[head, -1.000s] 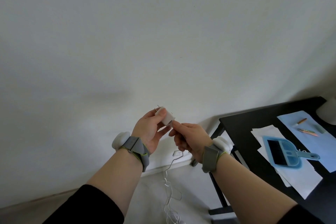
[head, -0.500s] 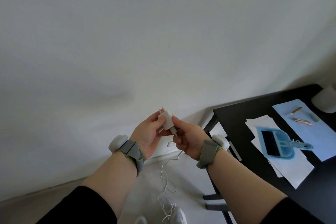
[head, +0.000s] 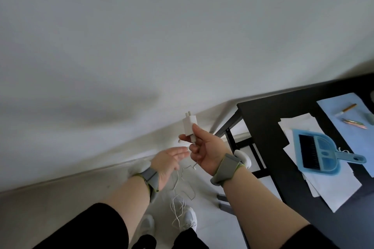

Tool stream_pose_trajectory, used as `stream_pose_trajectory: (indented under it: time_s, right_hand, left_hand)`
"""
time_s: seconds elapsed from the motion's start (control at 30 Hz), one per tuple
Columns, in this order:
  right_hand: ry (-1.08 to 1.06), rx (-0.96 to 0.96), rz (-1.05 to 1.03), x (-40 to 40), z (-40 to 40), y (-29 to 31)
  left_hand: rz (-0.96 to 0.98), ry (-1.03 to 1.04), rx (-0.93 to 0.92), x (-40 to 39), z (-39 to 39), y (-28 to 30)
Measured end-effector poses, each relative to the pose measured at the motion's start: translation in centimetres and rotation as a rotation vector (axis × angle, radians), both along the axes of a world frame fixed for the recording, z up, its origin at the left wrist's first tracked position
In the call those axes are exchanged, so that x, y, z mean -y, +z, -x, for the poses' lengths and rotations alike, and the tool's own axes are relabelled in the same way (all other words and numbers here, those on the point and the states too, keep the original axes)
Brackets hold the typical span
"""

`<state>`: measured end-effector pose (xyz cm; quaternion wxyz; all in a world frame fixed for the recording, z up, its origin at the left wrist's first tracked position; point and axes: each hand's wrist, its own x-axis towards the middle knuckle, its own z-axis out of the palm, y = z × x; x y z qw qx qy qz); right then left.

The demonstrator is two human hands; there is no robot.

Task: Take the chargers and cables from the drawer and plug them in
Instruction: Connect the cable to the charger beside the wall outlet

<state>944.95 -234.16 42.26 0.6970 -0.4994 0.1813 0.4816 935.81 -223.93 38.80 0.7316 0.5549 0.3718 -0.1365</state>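
The right hand pinches the white charger upright — prongs up, cable dangling — while the left hand hangs relaxed.

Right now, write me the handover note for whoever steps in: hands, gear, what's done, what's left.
Right hand: grip pinches the white charger, prongs pointing up toward the wall.
Left hand: open, holding nothing, just beside the white cable.
Cable runs from the charger's lower end and dangles in loops down to the floor.
Done: charger and cable are out and joined.
Left: plug the charger in; a white wall fitting low behind the hands may be the outlet, too blurred to confirm.
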Motion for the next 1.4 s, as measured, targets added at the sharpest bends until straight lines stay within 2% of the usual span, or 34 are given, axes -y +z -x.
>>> stream_pose_trajectory:
  time_s: [0.13,0.27,0.33,0.4,0.47,0.53,0.67,0.8,0.93,1.0,1.07,1.23,1.4]
  right_hand:
    - [-0.044,-0.084,-0.034,0.0,-0.9,-3.5]
    - [-0.039,-0.124,-0.006,0.1,-1.1,-7.4]
    - [-0.035,-0.124,0.014,0.3,-1.2,-8.9]
    - [-0.036,-0.129,0.034,0.9,-1.1,-11.2]
    - [-0.035,-0.133,0.066,1.5,-1.2,-13.7]
    - [-0.033,-0.138,0.106,2.1,-1.1,-17.0]
    - [0.000,-0.098,0.191,3.0,-1.0,-22.1]
    - [0.046,-0.010,0.286,3.1,-1.0,-27.1]
    - [0.080,0.113,0.380,2.9,-1.8,-31.1]
    - [0.075,0.187,0.433,2.5,-2.8,-33.5]
    - [0.075,0.268,0.498,2.0,-3.7,-36.3]
    - [0.145,0.438,0.618,1.5,-6.1,-41.8]
    - [0.169,0.519,0.692,1.1,-7.4,-46.5]
  left_hand:
    - [-0.143,-0.195,-0.082,2.3,-0.6,-4.9]
    - [-0.487,-0.374,-0.118,3.2,-0.5,-10.9]
    - [-0.624,-0.379,-0.144,2.7,-0.2,-13.2]
    - [-0.673,-0.313,-0.263,1.8,0.4,-15.8]
    - [-0.643,-0.236,-0.352,1.0,0.6,-18.0]
    - [-0.588,-0.128,-0.364,0.4,0.7,-20.8]
    - [-0.472,-0.054,-0.447,-1.3,-0.4,-23.8]
    - [-0.405,0.146,-0.398,-1.8,-2.6,-26.6]
    - [-0.587,0.298,-0.187,-1.3,-5.6,-27.2]
    - [-0.673,0.277,-0.073,-0.8,-6.6,-27.7]
    - [-0.697,0.266,-0.037,-0.3,-7.0,-29.3]
    - [-0.602,0.183,-0.195,0.7,-6.6,-35.0]
    - [-0.519,0.152,-0.225,1.7,-6.1,-39.9]
